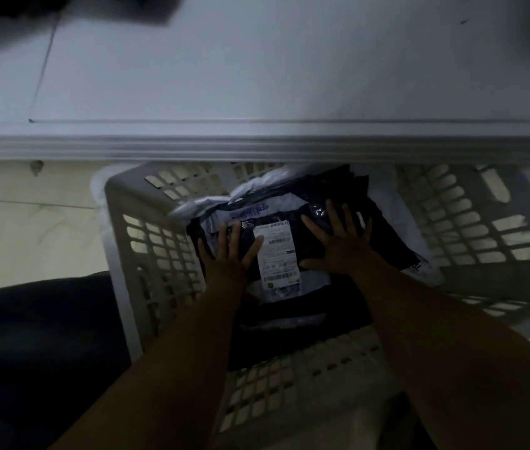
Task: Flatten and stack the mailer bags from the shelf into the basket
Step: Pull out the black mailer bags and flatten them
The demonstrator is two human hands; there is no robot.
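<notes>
Palms down and apart, we press our left hand [228, 251] and right hand [344, 245] flat on the black mailer bag [309, 233] lying mid-floor of the basket [117, 222], its white shipping label [278, 254] running lengthwise between them, neither hand nearer.

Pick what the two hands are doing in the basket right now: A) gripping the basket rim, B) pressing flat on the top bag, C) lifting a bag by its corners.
B: the left hand and right hand both lie with fingers spread flat on the top mailer bag inside the basket.
</notes>
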